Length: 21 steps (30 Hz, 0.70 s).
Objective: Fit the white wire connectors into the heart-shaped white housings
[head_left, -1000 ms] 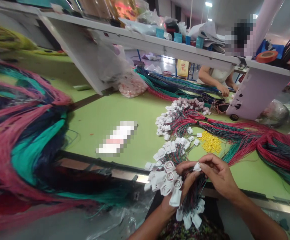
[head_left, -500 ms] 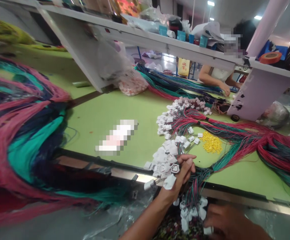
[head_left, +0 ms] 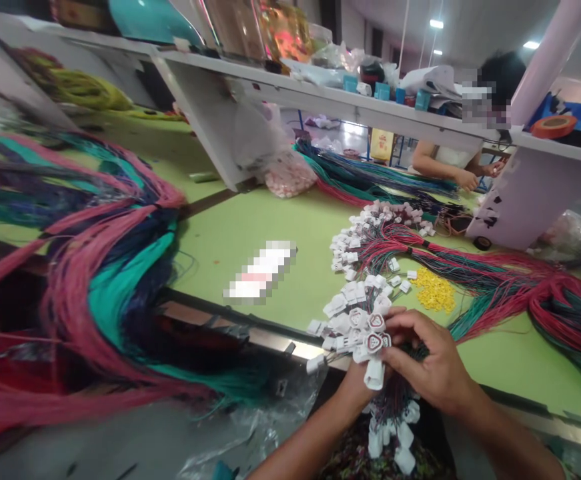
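Your right hand [head_left: 433, 363] is pinching between thumb and fingers at the edge of the white plastic connectors [head_left: 365, 333], which are sitting over the green worktop's [head_left: 270, 220] front edge, near the small yellow pieces [head_left: 435, 290], while they are hiding your left hand's [head_left: 360, 381] grip, so I cannot tell it.

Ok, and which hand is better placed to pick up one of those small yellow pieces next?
Right, I'd say. The right hand is nearer the yellow pieces, though its fingertips are at the white connectors. The left hand is farther off, partly hidden behind those connectors.
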Each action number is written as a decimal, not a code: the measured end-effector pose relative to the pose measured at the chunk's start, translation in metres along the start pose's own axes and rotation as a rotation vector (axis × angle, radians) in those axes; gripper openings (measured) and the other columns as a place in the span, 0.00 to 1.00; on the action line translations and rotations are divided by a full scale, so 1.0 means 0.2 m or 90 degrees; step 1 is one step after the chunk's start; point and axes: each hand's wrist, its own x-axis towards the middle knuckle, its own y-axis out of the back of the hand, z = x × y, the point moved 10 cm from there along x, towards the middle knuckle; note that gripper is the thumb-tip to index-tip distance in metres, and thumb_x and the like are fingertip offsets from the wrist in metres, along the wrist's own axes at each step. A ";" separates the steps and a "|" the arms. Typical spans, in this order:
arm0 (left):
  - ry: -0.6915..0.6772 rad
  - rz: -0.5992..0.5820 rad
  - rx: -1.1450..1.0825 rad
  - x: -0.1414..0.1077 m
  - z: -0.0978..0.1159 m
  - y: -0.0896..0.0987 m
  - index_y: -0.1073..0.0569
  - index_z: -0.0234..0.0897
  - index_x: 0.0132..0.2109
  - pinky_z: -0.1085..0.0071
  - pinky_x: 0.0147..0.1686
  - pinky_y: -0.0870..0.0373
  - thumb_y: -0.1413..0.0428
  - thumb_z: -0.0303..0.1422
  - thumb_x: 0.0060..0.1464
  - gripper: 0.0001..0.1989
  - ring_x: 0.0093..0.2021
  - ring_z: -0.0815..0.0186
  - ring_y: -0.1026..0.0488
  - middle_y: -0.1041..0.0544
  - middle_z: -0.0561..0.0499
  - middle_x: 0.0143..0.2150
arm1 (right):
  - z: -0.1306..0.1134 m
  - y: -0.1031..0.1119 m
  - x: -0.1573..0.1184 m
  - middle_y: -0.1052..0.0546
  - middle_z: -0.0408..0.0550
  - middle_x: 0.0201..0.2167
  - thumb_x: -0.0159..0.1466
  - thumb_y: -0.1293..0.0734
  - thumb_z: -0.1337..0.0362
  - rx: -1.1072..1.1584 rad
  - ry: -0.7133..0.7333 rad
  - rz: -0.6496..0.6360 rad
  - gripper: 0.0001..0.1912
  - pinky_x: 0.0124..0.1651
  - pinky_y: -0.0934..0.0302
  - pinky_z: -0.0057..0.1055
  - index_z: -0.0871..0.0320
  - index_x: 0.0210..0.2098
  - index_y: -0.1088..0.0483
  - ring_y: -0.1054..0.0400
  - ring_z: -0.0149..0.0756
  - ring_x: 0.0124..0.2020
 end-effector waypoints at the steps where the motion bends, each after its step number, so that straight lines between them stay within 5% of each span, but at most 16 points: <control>1: 0.002 0.002 0.004 0.00 -0.01 0.01 0.23 0.43 0.43 0.58 0.33 0.23 0.35 0.50 0.48 0.20 0.39 0.52 0.24 0.21 0.46 0.35 | 0.02 0.00 0.00 0.20 0.50 0.48 0.64 0.29 0.65 0.019 -0.013 -0.001 0.08 0.42 0.29 0.34 0.53 0.44 0.26 0.25 0.37 0.41; 7: 0.097 -0.087 -0.148 -0.03 -0.08 -0.05 0.23 0.38 0.46 0.63 0.35 0.25 0.36 0.46 0.54 0.18 0.34 0.60 0.24 0.20 0.46 0.37 | 0.24 0.08 -0.06 0.18 0.49 0.44 0.70 0.34 0.62 0.138 -0.110 0.000 0.09 0.48 0.28 0.35 0.54 0.48 0.24 0.23 0.38 0.44; 11: 0.145 -0.152 -0.172 -0.04 -0.08 -0.08 0.20 0.38 0.42 0.69 0.23 0.36 0.43 0.51 0.60 0.20 0.21 0.67 0.33 0.25 0.50 0.25 | 0.25 0.13 -0.12 0.20 0.49 0.44 0.71 0.34 0.63 0.086 -0.025 -0.022 0.08 0.49 0.30 0.35 0.53 0.48 0.24 0.25 0.39 0.46; 15: 0.156 -0.238 -0.122 -0.05 -0.04 -0.12 0.18 0.40 0.42 0.68 0.23 0.41 0.37 0.47 0.56 0.16 0.18 0.68 0.38 0.32 0.56 0.18 | 0.18 0.13 -0.17 0.20 0.50 0.43 0.71 0.35 0.65 0.042 0.069 -0.054 0.10 0.50 0.31 0.39 0.50 0.50 0.25 0.26 0.39 0.46; 21: 0.149 -0.157 -0.103 -0.06 -0.05 -0.07 0.18 0.40 0.45 0.67 0.21 0.45 0.36 0.46 0.54 0.17 0.20 0.66 0.39 0.30 0.53 0.22 | 0.32 0.21 -0.25 0.22 0.55 0.51 0.71 0.36 0.63 -0.223 0.025 -0.051 0.13 0.56 0.34 0.48 0.51 0.54 0.28 0.29 0.46 0.54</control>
